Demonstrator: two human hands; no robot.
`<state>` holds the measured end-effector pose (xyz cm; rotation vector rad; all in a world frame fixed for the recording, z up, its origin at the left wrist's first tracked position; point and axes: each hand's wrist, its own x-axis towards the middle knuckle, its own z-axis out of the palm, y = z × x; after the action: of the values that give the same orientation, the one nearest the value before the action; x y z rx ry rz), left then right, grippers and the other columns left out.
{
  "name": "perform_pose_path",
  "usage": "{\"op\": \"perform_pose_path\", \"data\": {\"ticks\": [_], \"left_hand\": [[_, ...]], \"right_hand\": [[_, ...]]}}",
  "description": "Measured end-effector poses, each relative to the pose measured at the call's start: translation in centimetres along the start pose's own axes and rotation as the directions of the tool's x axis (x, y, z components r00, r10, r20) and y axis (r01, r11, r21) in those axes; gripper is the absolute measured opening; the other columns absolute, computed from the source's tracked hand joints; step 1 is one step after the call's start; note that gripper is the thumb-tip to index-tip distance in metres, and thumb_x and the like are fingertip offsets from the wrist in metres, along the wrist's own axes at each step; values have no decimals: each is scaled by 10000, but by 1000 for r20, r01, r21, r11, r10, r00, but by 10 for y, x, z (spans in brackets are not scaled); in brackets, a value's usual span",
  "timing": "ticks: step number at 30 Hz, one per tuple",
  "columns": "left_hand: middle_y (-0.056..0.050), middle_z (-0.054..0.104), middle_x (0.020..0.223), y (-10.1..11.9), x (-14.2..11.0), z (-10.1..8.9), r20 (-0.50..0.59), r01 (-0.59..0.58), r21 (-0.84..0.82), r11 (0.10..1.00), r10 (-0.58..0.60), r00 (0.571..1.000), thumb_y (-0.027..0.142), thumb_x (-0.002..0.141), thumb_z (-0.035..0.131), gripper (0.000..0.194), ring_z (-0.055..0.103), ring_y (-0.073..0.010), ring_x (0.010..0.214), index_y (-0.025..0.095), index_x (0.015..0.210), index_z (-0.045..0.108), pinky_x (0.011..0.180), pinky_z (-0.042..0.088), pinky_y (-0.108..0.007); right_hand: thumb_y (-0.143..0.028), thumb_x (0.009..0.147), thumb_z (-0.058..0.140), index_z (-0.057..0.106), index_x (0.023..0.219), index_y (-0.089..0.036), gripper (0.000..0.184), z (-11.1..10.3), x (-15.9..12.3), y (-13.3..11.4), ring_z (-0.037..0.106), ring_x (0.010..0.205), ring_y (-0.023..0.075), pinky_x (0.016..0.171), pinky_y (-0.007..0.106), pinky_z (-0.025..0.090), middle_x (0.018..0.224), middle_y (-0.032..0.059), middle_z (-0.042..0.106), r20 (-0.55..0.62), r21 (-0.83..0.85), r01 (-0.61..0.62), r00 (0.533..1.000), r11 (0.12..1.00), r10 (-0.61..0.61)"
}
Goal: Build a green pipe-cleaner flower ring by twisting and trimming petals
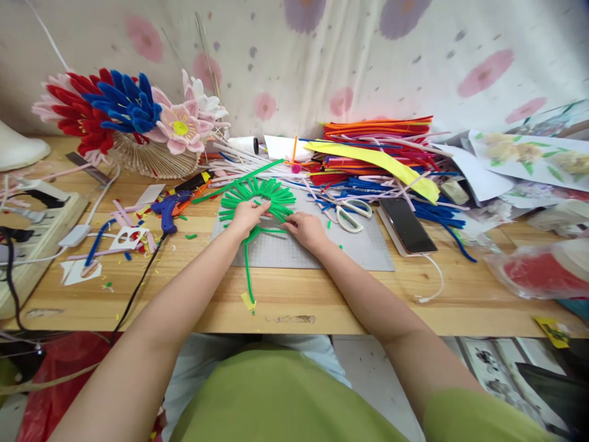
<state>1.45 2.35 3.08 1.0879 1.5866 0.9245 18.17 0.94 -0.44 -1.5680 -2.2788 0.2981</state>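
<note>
A round green fringe of pipe cleaners [279, 195], its loops fanning outward from a ring, lies over the grey cutting mat [363, 248]. My left hand [248, 216] grips the near left part of this ring, thumb stretched toward its middle. At the ring's right edge, the fingertips of my right hand [304, 229] are closed on a green pipe cleaner loop; the exact pinch is partly hidden by the fingers. A loose green strand [248, 270] hangs from the ring toward the table's front edge. White-handled scissors [352, 216] rest on the mat right of my right hand.
A blue glue gun [169, 209] lies left, its cord running off the front edge. Bundles of coloured pipe cleaners [377, 132] are piled behind the mat. Fuzzy flowers [126, 101] stand back left. A phone [407, 224], a power strip [46, 245] and paper scraps [81, 270] flank the workspace.
</note>
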Motion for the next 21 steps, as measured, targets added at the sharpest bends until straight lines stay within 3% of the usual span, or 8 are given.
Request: {"op": "perform_pose_path", "data": {"ticks": [9, 21], "left_hand": [[-14, 646, 561, -2, 0, 2, -10, -37, 43, 998, 37, 999, 385, 702, 652, 364, 273, -41, 371, 167, 503, 439, 379, 228, -208], [-17, 623, 520, -8, 2, -1, -1, -55, 135, 989, 55, 998, 431, 707, 640, 395, 283, -45, 363, 167, 474, 463, 382, 203, -214]], "right_hand": [[-329, 820, 574, 709, 865, -219, 180, 2, 1, 2, 629, 801, 168, 692, 261, 416, 873, 36, 711, -11, 82, -75, 997, 994, 77], [-303, 831, 547, 699, 799, -198, 188, -4, 0, -1, 623, 774, 176, 666, 265, 389, 829, 55, 709, -15, 18, -91, 996, 996, 91]]}}
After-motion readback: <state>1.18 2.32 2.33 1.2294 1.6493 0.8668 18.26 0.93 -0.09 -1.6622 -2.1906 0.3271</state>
